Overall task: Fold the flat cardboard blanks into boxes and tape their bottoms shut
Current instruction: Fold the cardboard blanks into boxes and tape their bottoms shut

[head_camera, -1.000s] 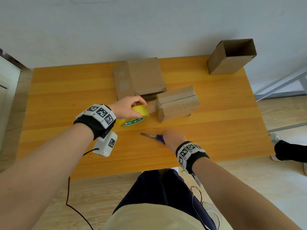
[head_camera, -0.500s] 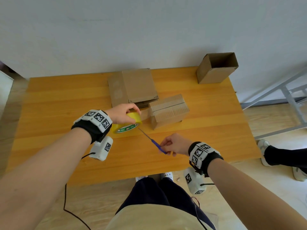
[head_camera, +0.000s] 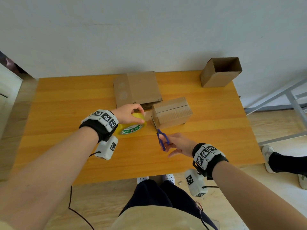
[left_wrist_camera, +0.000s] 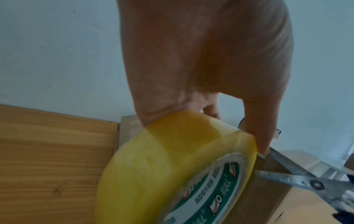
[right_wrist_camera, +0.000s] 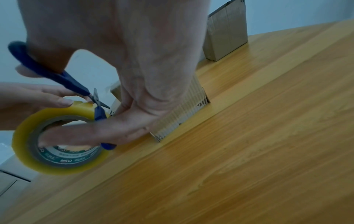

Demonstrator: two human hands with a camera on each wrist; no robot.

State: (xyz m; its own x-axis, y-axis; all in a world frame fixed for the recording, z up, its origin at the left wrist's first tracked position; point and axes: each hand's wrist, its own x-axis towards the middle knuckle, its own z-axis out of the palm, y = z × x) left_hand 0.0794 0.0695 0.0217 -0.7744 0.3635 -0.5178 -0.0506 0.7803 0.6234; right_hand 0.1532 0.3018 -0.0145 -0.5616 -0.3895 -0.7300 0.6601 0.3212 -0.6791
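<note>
A folded cardboard box [head_camera: 172, 112] lies bottom-up in the middle of the wooden table [head_camera: 66, 100]. My left hand [head_camera: 128, 113] grips a yellow tape roll [head_camera: 131, 126] just left of the box, with a strip of tape stretched from the roll to the box. My right hand [head_camera: 176, 144] holds blue-handled scissors [head_camera: 159, 131], their blades parted and pointed into the gap between roll and box. The left wrist view has the scissors [left_wrist_camera: 298, 180] close beside the tape roll [left_wrist_camera: 172, 171]. In the right wrist view the scissors [right_wrist_camera: 63, 80] cross above the tape roll [right_wrist_camera: 57, 142].
A stack of flat cardboard blanks [head_camera: 137, 88] lies behind the roll. An open finished box [head_camera: 219, 73] stands at the table's back right corner. A person's foot [head_camera: 282, 163] is on the floor to the right, beside a grey metal frame [head_camera: 282, 97].
My right hand picked the scissors up from the table and swung their blades up toward the tape between roll and box. My left hand stayed on the tape roll.
</note>
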